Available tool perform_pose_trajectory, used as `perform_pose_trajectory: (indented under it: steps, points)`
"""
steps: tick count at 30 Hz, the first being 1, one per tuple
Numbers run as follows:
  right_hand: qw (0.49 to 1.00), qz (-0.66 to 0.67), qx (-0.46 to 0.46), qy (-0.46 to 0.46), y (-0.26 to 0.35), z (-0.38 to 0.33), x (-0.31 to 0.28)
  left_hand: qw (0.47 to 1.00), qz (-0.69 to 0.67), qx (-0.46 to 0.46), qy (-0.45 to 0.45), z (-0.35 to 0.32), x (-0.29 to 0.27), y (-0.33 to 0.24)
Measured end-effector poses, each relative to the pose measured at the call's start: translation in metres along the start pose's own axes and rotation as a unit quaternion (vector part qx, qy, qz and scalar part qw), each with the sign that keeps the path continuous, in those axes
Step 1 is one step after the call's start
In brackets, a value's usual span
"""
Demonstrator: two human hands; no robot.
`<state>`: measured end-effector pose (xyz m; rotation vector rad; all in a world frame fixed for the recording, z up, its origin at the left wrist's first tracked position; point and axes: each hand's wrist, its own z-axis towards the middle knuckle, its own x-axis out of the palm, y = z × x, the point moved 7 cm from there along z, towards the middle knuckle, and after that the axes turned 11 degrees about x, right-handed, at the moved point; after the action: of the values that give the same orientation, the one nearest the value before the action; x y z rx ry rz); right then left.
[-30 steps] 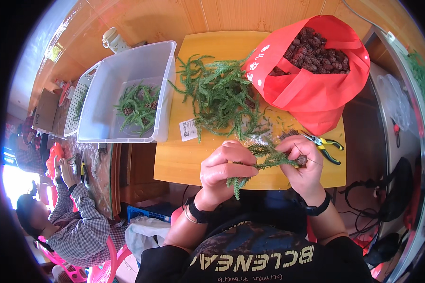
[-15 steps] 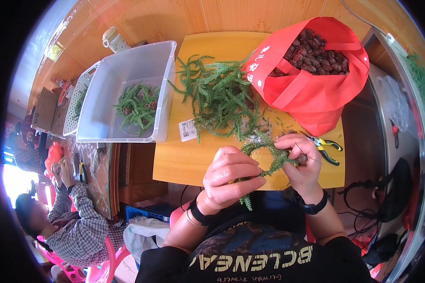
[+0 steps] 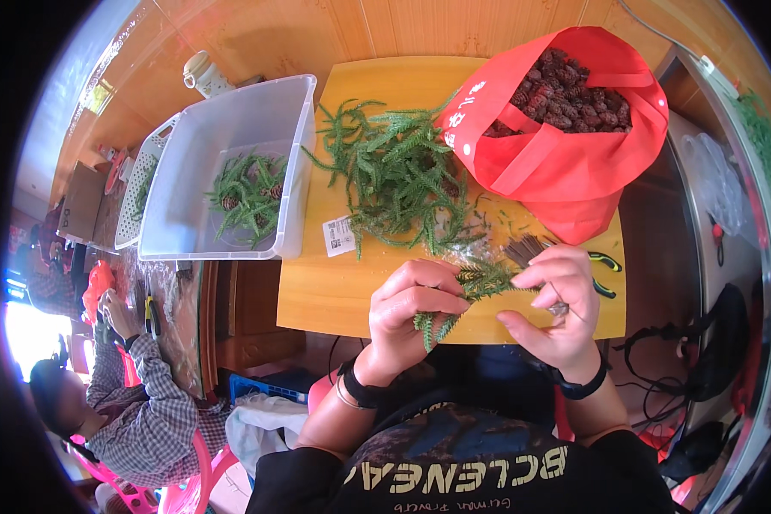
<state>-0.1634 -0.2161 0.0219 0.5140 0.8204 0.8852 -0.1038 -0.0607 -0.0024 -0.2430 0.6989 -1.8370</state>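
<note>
One green sprig [image 3: 487, 282] is above the near part of the yellow table [image 3: 343, 295], grasped in the left hand [image 3: 413, 304]. Beside it, the right hand [image 3: 567, 336] has its thumb spread away, the other fingers curled around a small brown cone [image 3: 559, 308]. Beyond lie brown stems [image 3: 522, 249], pliers [image 3: 606, 262] and a greenery heap [image 3: 403, 171], between a translucent bin [image 3: 180, 214] and a red bag [image 3: 565, 167] of cones [image 3: 565, 98].

Yellow table [image 3: 334, 300], green sprigs [image 3: 396, 171], red bag [image 3: 574, 163]
</note>
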Motion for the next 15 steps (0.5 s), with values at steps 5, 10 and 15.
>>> perform_pose_trajectory:
  steps: [5, 10, 15]
  points:
    - [0.998, -0.007, 0.055, 0.023, -0.002, 0.003, 0.006, 1.0, -0.015, -0.007, 0.016, 0.001, 0.004, 0.001]
    - [0.996, -0.027, 0.055, 0.069, 0.001, 0.007, 0.01, 0.998, -0.052, -0.025, 0.029, 0.002, 0.007, 0.0]
    - [0.979, 0.108, 0.147, 0.085, -0.011, 0.004, 0.012, 0.989, -0.121, -0.088, 0.013, -0.007, 0.007, 0.01]
